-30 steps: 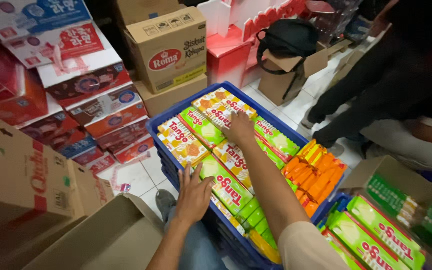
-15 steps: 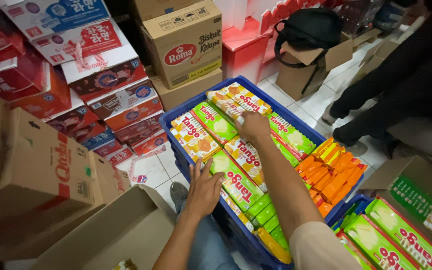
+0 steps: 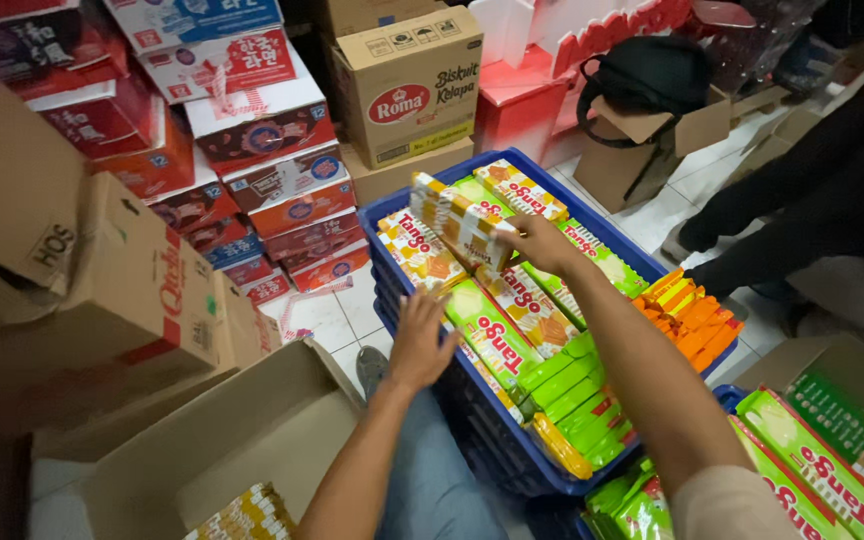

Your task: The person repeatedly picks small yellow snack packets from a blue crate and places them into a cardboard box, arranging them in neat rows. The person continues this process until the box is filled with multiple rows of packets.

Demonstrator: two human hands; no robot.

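The right hand [image 3: 542,243] grips a yellow wafer pack [image 3: 462,222] raised just above the blue crate [image 3: 392,215]; the left hand [image 3: 420,340] lies open, flat on the packs at the near rim. The glossy film wrappers look slippery and the slim rectangular packs crushable, so a firm edge grip with the crate steadied seems advisable.

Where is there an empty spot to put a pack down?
Bare floor tiles show between the blue crate and the red boxes. The open carton by the left hand has room. The crate is packed full under the right hand.
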